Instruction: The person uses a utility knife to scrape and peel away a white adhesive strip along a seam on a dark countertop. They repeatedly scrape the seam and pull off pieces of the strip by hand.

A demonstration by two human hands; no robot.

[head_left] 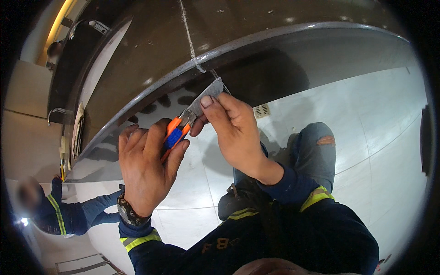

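My left hand (146, 160), a watch on its wrist, is closed around the orange-and-blue handle of a scraper (173, 137). The tool's flat grey blade (206, 97) points up and to the right. With thumb and fingers, my right hand (236, 130) pinches that blade near its end. The blade's tip is at the front face of a dark, glossy countertop (256, 48), close to a whitish joint line (185, 25) that crosses the top and runs over the edge. Whether the tip touches the joint, I cannot tell.
The countertop's rounded front edge (151, 87) curves across the view. A floor drain (261, 111) lies in the pale tiled floor (357, 119) beside my legs. Another person (68, 213) in a dark top with reflective bands is at the far left. A tap (59, 111) shows at the upper left.
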